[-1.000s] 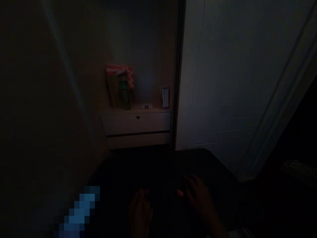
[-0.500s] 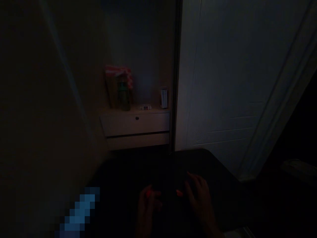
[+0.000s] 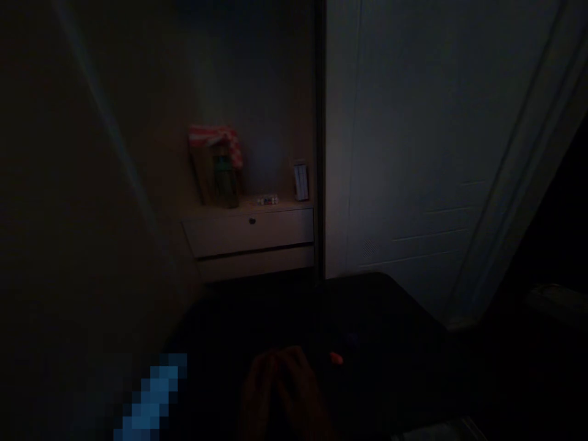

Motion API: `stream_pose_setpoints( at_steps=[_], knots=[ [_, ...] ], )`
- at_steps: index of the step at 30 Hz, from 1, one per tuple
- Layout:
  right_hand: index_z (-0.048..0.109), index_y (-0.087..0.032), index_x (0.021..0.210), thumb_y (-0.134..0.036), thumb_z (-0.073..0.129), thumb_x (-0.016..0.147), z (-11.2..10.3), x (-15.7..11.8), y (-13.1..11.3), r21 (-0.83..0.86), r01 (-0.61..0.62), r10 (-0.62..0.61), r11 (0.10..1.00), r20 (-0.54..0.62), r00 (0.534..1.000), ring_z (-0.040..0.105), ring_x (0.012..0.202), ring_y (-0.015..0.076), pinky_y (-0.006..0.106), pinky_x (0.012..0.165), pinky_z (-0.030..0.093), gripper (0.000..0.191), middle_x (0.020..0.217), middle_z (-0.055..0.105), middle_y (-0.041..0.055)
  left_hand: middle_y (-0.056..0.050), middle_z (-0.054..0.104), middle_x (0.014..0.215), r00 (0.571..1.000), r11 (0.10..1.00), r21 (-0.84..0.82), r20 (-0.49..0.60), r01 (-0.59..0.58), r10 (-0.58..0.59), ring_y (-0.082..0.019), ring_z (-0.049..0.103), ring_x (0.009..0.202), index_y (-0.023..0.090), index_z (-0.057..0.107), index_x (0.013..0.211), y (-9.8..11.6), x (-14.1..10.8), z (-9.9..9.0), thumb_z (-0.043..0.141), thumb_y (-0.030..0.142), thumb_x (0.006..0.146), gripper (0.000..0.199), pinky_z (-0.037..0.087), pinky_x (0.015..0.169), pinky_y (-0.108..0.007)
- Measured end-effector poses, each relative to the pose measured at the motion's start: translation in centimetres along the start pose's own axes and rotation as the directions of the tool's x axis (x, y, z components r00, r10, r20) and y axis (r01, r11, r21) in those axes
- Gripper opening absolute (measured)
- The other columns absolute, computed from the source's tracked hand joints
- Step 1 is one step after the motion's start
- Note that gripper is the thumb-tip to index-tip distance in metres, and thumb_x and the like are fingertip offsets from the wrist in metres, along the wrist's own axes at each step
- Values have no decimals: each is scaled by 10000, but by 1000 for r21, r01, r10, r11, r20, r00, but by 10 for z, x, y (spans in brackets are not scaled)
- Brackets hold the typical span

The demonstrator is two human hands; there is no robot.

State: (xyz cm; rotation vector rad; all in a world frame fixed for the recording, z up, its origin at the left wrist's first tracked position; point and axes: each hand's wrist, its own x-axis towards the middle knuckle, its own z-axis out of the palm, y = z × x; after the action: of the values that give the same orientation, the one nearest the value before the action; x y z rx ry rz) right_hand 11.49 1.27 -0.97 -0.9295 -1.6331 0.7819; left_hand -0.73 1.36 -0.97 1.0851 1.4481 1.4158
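Note:
The scene is very dark. My left hand (image 3: 256,389) and my right hand (image 3: 299,383) meet over the black tabletop (image 3: 367,306), fingertips together and fingers bent. Half a second ago a small red piece showed in my left hand; now only a faint red tint shows where the fingertips join, and the fingers hide most of what lies between them. To the right of my hands a small bright red piece (image 3: 336,358) lies on the table, apart from both; its kind is too dim to make out.
Behind the table stands a drawer cabinet (image 3: 248,236). On it are a green-topped bottle (image 3: 225,184), a red-and-white cloth (image 3: 214,136), a row of small items (image 3: 267,200) and some upright white objects (image 3: 301,182). A white door (image 3: 413,153) rises at right; a pixelated blue patch covers the lower left.
My right hand has moved left from beyond the red piece on the table to meet my left hand. The view has shifted slightly. The red piece on the table stays put.

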Motion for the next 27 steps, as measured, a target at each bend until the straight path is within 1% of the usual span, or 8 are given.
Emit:
stream_pose_setpoints(
  at_steps=[2, 7, 10, 13, 16, 21, 23, 27],
  knots=[
    [647, -292, 1289, -110, 540, 933, -1, -3, 3, 23, -20, 20, 1000, 3, 1000, 659, 1108, 189, 307, 980, 529, 414, 1201, 657, 51, -119, 745, 1149, 999, 999, -10, 11, -32, 32, -307, 682, 1116, 195, 700, 1100, 3, -5, 2, 713, 729, 668, 687, 536, 976, -412],
    [674, -269, 1268, -174, 597, 913, -8, -6, 8, 84, -41, 41, 996, -5, 999, 679, 1081, 207, 324, 957, 541, 375, 1164, 695, 63, -105, 758, 1085, 997, 999, -14, 71, -38, 39, -296, 697, 1064, 192, 724, 1024, 6, -13, 6, 712, 711, 704, 610, 543, 954, -391],
    [676, -276, 1280, -234, 622, 919, -8, -5, 7, 86, -35, 35, 996, -6, 999, 688, 1060, 212, 317, 928, 554, 368, 1163, 701, 68, -100, 759, 1081, 999, 999, -44, 39, -20, 22, -298, 694, 1065, 196, 726, 1022, 7, -15, 4, 717, 726, 687, 627, 544, 952, -388],
    [695, -279, 1252, -312, 604, 956, -7, -4, 4, 87, -48, 48, 995, 7, 999, 689, 1064, 217, 323, 939, 550, 312, 1152, 713, 70, -97, 749, 1115, 1000, 998, -52, 7, -28, 28, -290, 685, 1087, 207, 720, 1050, 8, -15, 1, 695, 728, 713, 621, 531, 978, -387],
    [726, -267, 1184, -379, 612, 959, -8, -4, 1, 114, -90, 90, 989, 4, 996, 691, 1057, 227, 329, 945, 542, 277, 1122, 729, 71, -96, 750, 1105, 999, 998, -55, 19, -28, 29, -288, 687, 1077, 208, 726, 1031, 4, -13, -1, 700, 721, 715, 603, 539, 968, -383],
    [765, -239, 1068, -464, 693, 900, -8, -3, 2, 193, -186, 195, 963, -30, 980, 711, 883, 226, 305, 808, 559, 290, 975, 762, 57, -92, 764, 1050, 996, 995, -87, 67, -46, 52, -278, 712, 1009, 204, 737, 997, -3, -8, -2, 727, 702, 711, 574, 579, 886, -356],
    [785, -241, 1032, -503, 705, 884, -8, -4, 3, 225, -170, 185, 960, -49, 981, 712, 854, 226, 302, 780, 561, 312, 936, 763, 57, -96, 768, 1043, 996, 996, -81, 67, -48, 53, -275, 716, 1001, 203, 739, 1023, -2, -8, -2, 734, 705, 703, 596, 582, 870, -342],
    [809, -276, 1028, -565, 686, 884, -8, -3, 3, 255, -86, 109, 963, -80, 991, 722, 868, 232, 314, 781, 563, 345, 943, 756, 67, -97, 771, 1036, 996, 997, -58, 81, -40, 45, -263, 714, 996, 204, 744, 1044, 5, -11, -1, 717, 708, 722, 598, 582, 837, -307]
  ],
)
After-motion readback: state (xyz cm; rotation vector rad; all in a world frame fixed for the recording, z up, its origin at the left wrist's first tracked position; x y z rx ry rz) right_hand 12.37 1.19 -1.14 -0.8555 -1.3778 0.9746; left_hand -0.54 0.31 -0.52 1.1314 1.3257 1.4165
